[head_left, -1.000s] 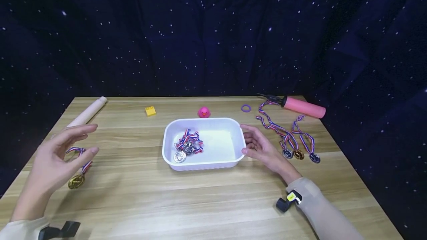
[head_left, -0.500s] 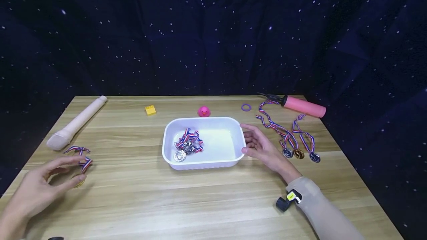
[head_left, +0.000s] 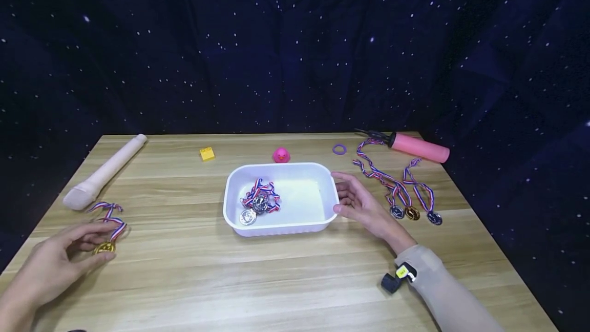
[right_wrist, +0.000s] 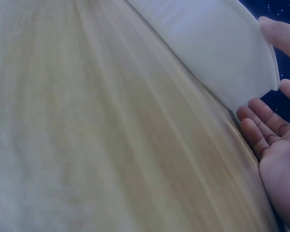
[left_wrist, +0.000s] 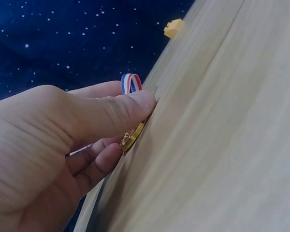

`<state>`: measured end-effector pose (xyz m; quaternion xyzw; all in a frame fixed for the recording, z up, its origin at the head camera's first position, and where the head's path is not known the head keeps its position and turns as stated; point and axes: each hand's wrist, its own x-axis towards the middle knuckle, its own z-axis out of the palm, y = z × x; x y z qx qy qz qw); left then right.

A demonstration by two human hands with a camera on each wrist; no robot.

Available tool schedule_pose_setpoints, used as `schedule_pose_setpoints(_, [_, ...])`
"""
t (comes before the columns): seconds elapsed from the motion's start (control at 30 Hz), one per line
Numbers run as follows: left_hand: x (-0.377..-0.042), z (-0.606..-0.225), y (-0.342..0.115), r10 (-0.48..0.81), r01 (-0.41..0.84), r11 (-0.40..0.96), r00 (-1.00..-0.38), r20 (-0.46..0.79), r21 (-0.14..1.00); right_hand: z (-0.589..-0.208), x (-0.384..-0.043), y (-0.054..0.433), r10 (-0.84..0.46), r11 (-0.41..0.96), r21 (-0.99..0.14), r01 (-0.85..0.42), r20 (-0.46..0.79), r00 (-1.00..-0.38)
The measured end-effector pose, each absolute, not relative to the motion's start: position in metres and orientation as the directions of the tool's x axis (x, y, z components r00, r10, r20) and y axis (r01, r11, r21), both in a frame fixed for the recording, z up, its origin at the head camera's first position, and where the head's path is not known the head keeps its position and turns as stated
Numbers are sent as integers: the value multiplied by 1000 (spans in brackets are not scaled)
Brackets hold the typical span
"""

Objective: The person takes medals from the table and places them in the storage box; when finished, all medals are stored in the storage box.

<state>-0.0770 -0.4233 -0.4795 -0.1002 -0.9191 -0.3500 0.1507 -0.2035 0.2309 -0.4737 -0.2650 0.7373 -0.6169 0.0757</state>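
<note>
"Two bare hands I see. Which one is nearer to us?"

"The left hand (head_left: 57,265). Its fingers are curled round a gold-coloured round metal medal (head_left: 105,248), with the thumb at its edge. How firm this pinch is, I cannot tell. The medal is on, or very little above, the left part of the pale wood-grain worktop (head_left: 258,281). Its red, white and blue fabric ribbon (head_left: 121,228) lies loosely beyond it."

"So which step is in hand?"

"In my judgement, the taking hold of this medal. The next move calls for a sure pinch on the thin disc, and for care that the ribbon does not drag."

"And the right hand (head_left: 364,206)?"

"Its thumb and forefinger hold the right end of a white plastic tray (head_left: 281,228) at the rim; the other fingers are loosely bent below it. Inside, at the left, lie two silver-coloured medals (head_left: 247,216) with heaped ribbons."

"What is farther?"

"Three medals on striped ribbons (head_left: 412,213) lie right of this hand, and a beige microphone-shaped object (head_left: 108,170) lies beyond the other one. Next come a yellow plastic block (head_left: 207,153), a small pink duck (head_left: 281,156), a purple ring (head_left: 339,149) and a pink cylindrical pump (head_left: 420,148). Behind all is a dark blue starry cloth (head_left: 295,65)."
</note>
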Motion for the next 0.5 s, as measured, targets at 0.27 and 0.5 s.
schedule_pose_setpoints(0.27, [-80, -485, -417, 77, 360, 698, -897, 435, 619, -474, -204, 231, -487, 91, -948, -304, 224, -844])
schedule_pose_setpoints(0.5, [-79, -483, -412, 116, 362, 693, -910, 399, 624, -474, -204, 231, -488, 81, -950, -302, 226, -843])
